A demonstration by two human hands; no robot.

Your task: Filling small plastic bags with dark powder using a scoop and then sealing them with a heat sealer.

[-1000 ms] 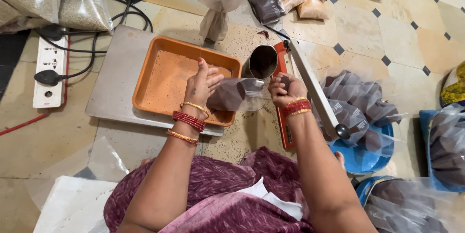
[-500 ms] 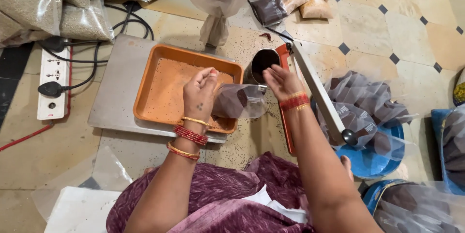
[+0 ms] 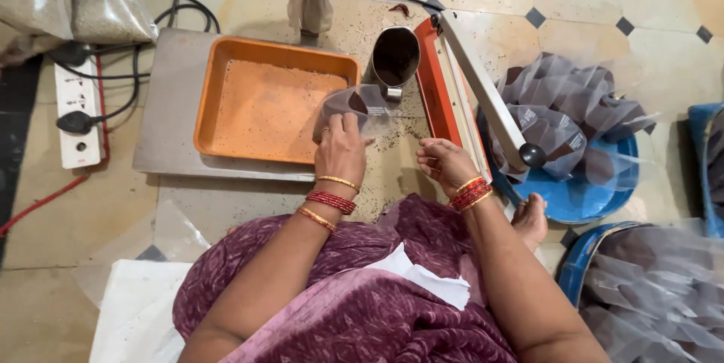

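The left hand (image 3: 341,153) grips a clear plastic pouch (image 3: 354,107) at the orange tray's (image 3: 219,76) edge. The right hand (image 3: 446,165) rests loosely curled and empty beside the red sealer (image 3: 437,84). Grey filled packets (image 3: 562,114) lie heaped in a blue tub (image 3: 581,201) to the right.

Pouch: I see a small clear plastic pouch (image 3: 354,107) just above the middle of the frame, at the lower right corner of the orange tray.
Contents: a little dark material shows through its upper right part; most of it looks see-through.
Pose: it lies tilted, mouth toward the steel cup at upper centre.
Grip: my left hand (image 3: 341,153) pinches its lower edge.
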